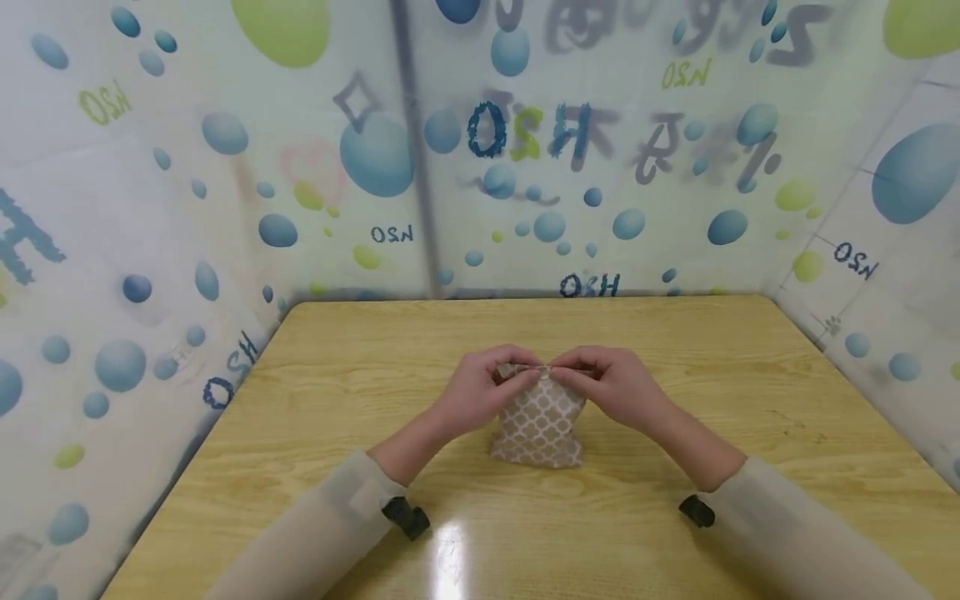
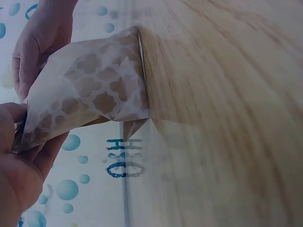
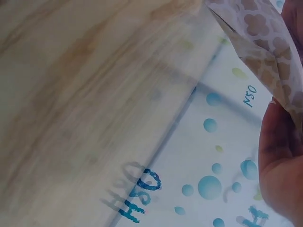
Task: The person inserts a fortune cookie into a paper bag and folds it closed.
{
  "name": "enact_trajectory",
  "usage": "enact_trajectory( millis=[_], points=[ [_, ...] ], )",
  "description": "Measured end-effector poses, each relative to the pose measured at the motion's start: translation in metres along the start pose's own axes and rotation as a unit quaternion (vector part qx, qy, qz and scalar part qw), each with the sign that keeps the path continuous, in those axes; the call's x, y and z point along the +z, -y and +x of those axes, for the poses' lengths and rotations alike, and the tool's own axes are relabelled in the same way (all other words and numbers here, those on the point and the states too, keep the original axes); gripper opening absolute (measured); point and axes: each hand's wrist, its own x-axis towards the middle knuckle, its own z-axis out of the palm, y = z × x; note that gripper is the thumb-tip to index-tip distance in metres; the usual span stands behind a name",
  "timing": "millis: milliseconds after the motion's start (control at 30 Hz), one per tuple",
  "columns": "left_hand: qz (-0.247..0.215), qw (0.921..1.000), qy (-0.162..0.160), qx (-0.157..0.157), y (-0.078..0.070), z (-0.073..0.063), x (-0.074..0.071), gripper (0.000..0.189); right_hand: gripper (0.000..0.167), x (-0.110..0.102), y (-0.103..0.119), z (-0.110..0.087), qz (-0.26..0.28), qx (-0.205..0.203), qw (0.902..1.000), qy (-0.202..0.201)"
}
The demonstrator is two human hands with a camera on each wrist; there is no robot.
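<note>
A small paper bag (image 1: 538,425) with a tan and white lattice pattern stands upright on the wooden table, its lower edge on the tabletop. My left hand (image 1: 487,387) pinches the bag's top edge on the left side, thumb in front and fingers behind. From the right, my right hand (image 1: 611,385) pinches the same top edge, and the two thumbs nearly meet at its middle. In the left wrist view the patterned bag (image 2: 102,85) bulges below the grip. The right wrist view catches only part of the bag (image 3: 265,42) above my right hand (image 3: 281,165).
The wooden table (image 1: 300,467) spreads around the bag on all sides. Behind it and along both sides hang pale curtains (image 1: 465,225) printed with blue and green bubbles and letters. Black straps (image 1: 406,517) sit at both sleeve cuffs.
</note>
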Motion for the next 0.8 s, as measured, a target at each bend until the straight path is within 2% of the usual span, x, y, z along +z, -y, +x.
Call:
enact_trajectory(
  millis=[200,267,367,467,533,567,633,733,800],
  points=[
    [0.002,0.9999,-0.007,0.010,0.002,-0.001,0.001,0.014,0.014,0.005,0.006,0.001,0.011,-0.007,0.9999,-0.007],
    [0.003,0.9998,-0.008,0.017,0.003,-0.001,0.001,0.012,0.011,0.007,0.006,0.001,0.004,-0.026,0.9996,-0.012],
    [0.003,0.9997,-0.009,0.022,0.004,-0.001,0.001,0.011,0.011,0.010,0.003,0.001,-0.017,-0.080,0.9962,-0.031],
    [-0.006,1.0000,-0.003,-0.003,0.005,-0.002,0.000,0.013,0.014,0.011,0.000,0.001,-0.043,-0.131,0.9892,-0.049],
    [-0.014,0.9994,0.009,-0.031,0.005,-0.002,-0.003,0.015,0.013,0.011,-0.003,0.002,-0.053,-0.139,0.9873,-0.056],
    [-0.013,0.9990,0.014,-0.041,0.005,-0.002,-0.004,0.016,0.012,0.011,-0.004,0.002,-0.055,-0.133,0.9881,-0.055],
    [-0.004,0.9988,0.019,-0.044,0.006,-0.002,-0.007,0.018,0.009,0.009,-0.006,0.002,-0.043,-0.097,0.9935,-0.041],
    [0.016,0.9997,0.007,-0.018,0.008,-0.003,-0.009,0.018,0.016,0.006,-0.009,0.002,0.001,-0.015,0.9998,-0.008],
    [0.029,0.9996,-0.001,0.002,0.009,-0.004,-0.009,0.018,0.019,0.004,-0.011,0.003,0.020,0.019,0.9996,0.011]
  ],
)
